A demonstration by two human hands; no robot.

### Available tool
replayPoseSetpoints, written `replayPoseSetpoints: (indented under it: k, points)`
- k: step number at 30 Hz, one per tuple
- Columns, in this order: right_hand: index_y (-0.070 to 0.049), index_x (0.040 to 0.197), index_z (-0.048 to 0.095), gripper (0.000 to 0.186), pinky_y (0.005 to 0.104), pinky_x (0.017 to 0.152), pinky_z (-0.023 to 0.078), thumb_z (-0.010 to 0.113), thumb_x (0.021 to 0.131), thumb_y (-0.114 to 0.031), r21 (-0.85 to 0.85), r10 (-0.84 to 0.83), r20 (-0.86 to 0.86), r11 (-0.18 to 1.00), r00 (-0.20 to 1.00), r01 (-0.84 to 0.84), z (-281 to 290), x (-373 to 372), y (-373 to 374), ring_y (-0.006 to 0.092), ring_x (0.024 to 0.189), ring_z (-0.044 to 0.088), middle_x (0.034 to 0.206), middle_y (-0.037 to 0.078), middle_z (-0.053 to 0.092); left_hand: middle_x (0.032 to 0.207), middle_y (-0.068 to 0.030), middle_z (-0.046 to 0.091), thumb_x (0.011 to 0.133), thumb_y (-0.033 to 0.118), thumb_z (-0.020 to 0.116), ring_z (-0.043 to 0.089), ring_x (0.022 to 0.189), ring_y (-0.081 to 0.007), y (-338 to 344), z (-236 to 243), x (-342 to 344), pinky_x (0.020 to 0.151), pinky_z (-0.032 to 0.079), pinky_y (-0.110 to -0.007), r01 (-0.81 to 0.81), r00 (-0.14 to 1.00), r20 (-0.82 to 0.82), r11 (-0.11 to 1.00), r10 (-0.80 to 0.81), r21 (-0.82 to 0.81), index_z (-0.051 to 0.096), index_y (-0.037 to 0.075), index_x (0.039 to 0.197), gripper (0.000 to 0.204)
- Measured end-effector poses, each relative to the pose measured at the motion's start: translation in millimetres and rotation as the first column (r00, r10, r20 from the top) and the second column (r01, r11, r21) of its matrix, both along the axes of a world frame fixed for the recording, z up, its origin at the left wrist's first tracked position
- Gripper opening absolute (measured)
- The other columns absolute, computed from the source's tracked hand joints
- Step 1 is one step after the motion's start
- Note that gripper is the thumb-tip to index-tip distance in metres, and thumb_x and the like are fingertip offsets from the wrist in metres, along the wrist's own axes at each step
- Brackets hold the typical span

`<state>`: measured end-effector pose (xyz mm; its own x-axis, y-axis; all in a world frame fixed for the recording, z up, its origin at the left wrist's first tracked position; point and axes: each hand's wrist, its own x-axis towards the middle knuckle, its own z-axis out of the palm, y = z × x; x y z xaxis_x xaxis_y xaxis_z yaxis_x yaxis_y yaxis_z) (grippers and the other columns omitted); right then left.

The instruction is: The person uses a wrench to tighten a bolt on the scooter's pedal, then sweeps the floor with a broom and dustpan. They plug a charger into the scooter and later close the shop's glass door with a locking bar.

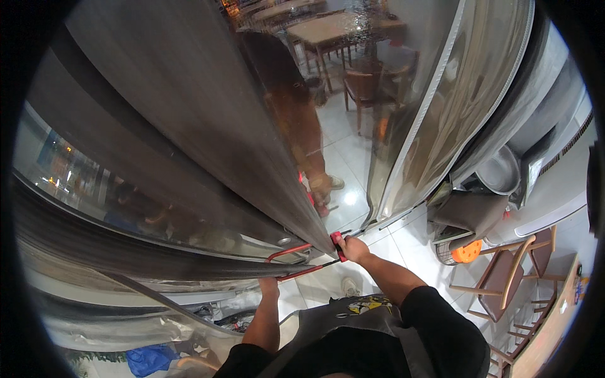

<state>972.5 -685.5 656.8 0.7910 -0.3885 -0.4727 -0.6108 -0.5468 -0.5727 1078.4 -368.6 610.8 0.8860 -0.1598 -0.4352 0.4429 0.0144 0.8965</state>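
Note:
My right hand is closed round the red and black end piece of a long U-shaped lock. The lock's two red and black legs run leftward, one on either side of a dark grey door edge. My left hand is at the left end of the near leg, below the dark frame; its fingers are hidden there. The tall door panel leans across the view. In the shiny pane beside it appear an arm, a hand and a bit of red, like a reflection.
Clear plastic curtain hangs to the right. Beyond it are a steel bowl, a brown box-like thing, an orange piece, wooden chairs and a table edge. A blue bag lies lower left. White tiles cover the floor.

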Motion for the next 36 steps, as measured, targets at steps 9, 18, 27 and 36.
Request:
replayPoseSetpoints:
  k: [9, 18, 27, 36]
  points:
    - [0.002, 0.095, 0.065, 0.055, 0.0489, 0.090, 0.048, 0.042, 0.097, -0.048, 0.045, -0.272, -0.101, 0.960, 0.957, 0.277, -78.5, -157.0, -61.5, 0.0440, 0.098, 0.062, 0.098, 0.029, 0.066, 0.079, -0.0047, 0.063, 0.096, 0.032, 0.057, 0.061, 0.067, -0.0164, 13.4, -62.5, -6.4, 0.058, 0.051, -0.035, 0.166, 0.976, -0.184, 0.950, -0.119, 0.266, 0.062, 0.010, 0.094, 0.023]
    - [-0.002, 0.073, 0.071, 0.059, 0.0423, 0.078, 0.052, 0.038, 0.094, -0.046, -0.040, -0.523, -0.493, 0.812, 0.696, 0.582, -85.7, -415.0, -35.2, 0.0289, 0.070, 0.068, 0.072, 0.015, 0.070, 0.089, -0.0007, 0.055, 0.089, 0.042, 0.055, 0.054, 0.088, -0.0204, 25.6, -112.7, 0.5, 0.082, 0.044, -0.043, 0.300, 0.860, -0.480, 0.932, -0.172, 0.202, 0.056, 0.016, 0.092, 0.026]
    - [0.002, 0.069, 0.067, 0.046, 0.0387, 0.069, 0.054, 0.046, 0.088, -0.035, 0.045, -0.860, -0.407, 0.318, 0.308, 0.947, -35.5, -536.8, 52.2, 0.0261, 0.061, 0.066, 0.065, 0.014, 0.068, 0.089, -0.0008, 0.057, 0.093, 0.041, 0.053, 0.054, 0.085, -0.0187, -12.0, -100.8, -25.4, 0.084, 0.045, -0.041, 0.094, 0.871, -0.475, 0.906, 0.126, 0.412, 0.057, 0.009, 0.093, 0.032]
    - [0.007, 0.099, 0.067, 0.039, 0.0350, 0.056, 0.057, 0.051, 0.089, -0.027, 0.215, -0.871, -0.471, 0.042, 0.141, 0.976, -93.3, -686.6, 125.2, 0.0225, 0.062, 0.070, 0.080, 0.015, 0.072, 0.093, -0.0079, 0.064, 0.093, 0.031, 0.059, 0.061, 0.086, -0.0199, -150.4, -123.2, -130.4, 0.081, 0.050, -0.038, 0.870, 0.480, -0.501, 0.319, -0.720, 0.375, 0.059, 0.001, 0.104, 0.032]
